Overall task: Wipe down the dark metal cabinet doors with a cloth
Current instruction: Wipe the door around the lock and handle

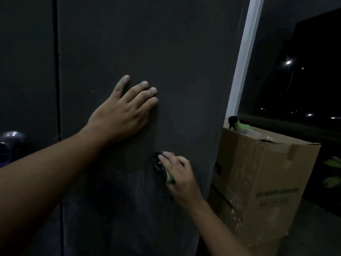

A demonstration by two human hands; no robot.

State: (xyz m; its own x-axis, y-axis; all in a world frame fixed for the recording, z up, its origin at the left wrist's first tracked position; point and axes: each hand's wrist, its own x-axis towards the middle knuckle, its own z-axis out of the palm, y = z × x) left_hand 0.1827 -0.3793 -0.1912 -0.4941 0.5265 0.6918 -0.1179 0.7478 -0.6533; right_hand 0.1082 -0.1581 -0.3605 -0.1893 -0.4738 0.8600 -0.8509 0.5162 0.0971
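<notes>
While laid flat on the cabinet door (184,52), left hand (121,111): fingers are spread straight, nothing is held.
Right hand (180,177): cloth (158,163) is gripped and pressed against the door.

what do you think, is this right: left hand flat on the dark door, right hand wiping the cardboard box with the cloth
One detail is wrong. The right hand holds the cloth against the dark door, not the cardboard box, which stands apart to the right. The left hand does lie flat on the door. The head view shows this.
</notes>
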